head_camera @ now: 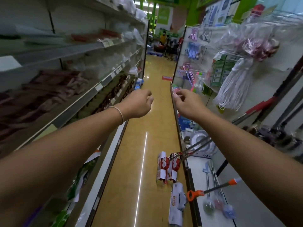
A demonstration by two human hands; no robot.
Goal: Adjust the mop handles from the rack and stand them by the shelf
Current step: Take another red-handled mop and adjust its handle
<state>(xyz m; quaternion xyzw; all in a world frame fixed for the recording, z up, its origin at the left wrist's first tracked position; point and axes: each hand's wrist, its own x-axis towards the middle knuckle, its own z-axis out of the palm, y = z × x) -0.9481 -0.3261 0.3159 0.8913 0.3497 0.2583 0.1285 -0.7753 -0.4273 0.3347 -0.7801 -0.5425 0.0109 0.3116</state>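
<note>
Both my arms reach forward over the shop aisle. My left hand (136, 104) hangs with loosely curled fingers and holds nothing. My right hand (188, 104) is likewise loosely curled and empty, close to the right shelf's edge. Two packaged mops with red and white heads (167, 167) stand on the floor against the right shelf, their metal handles (196, 145) leaning onto it. An orange-tipped mop handle (213, 189) lies across the low shelf (201, 164). A white string mop (232, 89) and a red-gripped handle (259, 106) hang on the right rack.
Long shelving (68, 102) with packaged goods lines the left side. The right rack (193, 51) carries hangers and plastic items. A white packaged mop head (177, 203) lies on the floor. The yellow aisle floor (147, 128) runs ahead; a person stands far off.
</note>
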